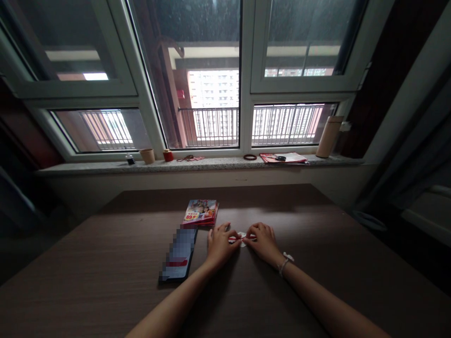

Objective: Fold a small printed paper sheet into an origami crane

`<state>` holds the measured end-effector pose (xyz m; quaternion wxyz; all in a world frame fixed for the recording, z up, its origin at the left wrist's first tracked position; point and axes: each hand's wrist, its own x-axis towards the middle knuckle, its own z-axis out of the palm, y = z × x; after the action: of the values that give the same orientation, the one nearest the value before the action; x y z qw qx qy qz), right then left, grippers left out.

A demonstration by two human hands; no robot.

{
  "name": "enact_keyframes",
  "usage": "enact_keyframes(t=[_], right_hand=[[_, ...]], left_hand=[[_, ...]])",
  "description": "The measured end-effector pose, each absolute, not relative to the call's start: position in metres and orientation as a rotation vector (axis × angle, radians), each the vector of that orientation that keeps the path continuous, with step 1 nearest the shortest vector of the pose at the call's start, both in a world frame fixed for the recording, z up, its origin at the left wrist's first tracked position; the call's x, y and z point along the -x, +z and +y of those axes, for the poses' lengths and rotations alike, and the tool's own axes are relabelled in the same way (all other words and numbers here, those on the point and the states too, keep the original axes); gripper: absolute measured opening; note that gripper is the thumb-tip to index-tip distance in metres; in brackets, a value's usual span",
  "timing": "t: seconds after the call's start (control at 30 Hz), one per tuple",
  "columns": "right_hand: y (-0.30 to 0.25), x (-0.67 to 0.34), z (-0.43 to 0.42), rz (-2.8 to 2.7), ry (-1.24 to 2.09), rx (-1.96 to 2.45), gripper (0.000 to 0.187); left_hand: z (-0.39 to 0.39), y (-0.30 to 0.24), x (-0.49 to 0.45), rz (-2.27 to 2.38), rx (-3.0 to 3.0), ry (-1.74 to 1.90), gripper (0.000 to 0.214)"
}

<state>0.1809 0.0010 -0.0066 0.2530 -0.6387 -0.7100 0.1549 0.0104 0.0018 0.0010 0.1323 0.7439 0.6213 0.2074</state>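
Note:
Between my two hands, on the brown table (303,281), lies a small red-and-white piece (243,240) that looks like folded paper. My left hand (221,244) pinches its left side between thumb and fingers. From the right, my right hand (262,240) pinches the opposite side, its fingertips close to those of the left. Fingers cover much of the piece, so its full shape is hidden. A bracelet (282,267) circles my right wrist. Left of my left hand lies a smartphone (179,256) with its screen lit. Just beyond it sits a stack of printed leaflets (200,211).
Along the stone windowsill (218,163) stand a paper cup (147,156), a red spool (168,155) and a small dark bottle (130,159). Farther right are a dark ring (250,157), scissors (280,158) on papers (296,158), and a tan thermos (329,137).

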Motion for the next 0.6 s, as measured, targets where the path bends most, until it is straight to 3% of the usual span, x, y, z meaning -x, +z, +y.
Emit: enact_keyframes(t=[0.6], right_hand=[[-0.0053,-0.1775,0.0057,-1.915,0.52,1.802,0.013]], left_hand=[[0.0015,0.0008,-0.0104,1.81,-2.161,0.605,0.017]])
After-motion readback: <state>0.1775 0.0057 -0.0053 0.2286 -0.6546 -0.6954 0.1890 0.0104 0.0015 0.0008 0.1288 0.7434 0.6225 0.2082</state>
